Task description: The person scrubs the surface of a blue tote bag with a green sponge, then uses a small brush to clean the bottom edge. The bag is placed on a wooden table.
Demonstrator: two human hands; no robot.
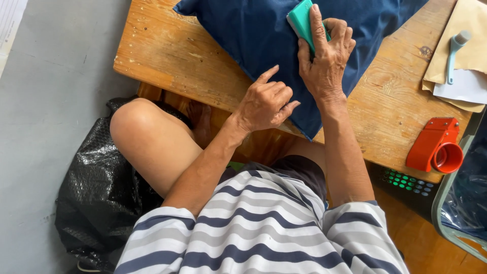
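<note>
Hands work close together on a dark blue fabric piece [264, 35] spread over the wooden worktop [172, 56]. The right hand [324, 56] reaches forward with the forearm nearly straight up the frame, fingers wrapped around a teal block [300, 19], index finger laid along its upper edge, pressing it onto the cloth. The left hand [265, 104] comes in from the lower left with the wrist bent; it holds nothing, its fingers curled loosely, index finger raised and pointing toward the cloth, knuckles just beside the right wrist at the fabric's lower edge.

The fabric is smooth, deep navy, padded-looking, with one corner hanging over the near edge of the worktop. The block is flat and rectangular, with a paler side face.

One fabric piece, one teal block. At the right of the worktop lie one red tape dispenser [435, 146], one pale blue handled tool [455, 53] and a small stack of tan and white sheets [464, 86]. One black plastic bag [94, 198] sits on the floor by the person's bare knee.
</note>
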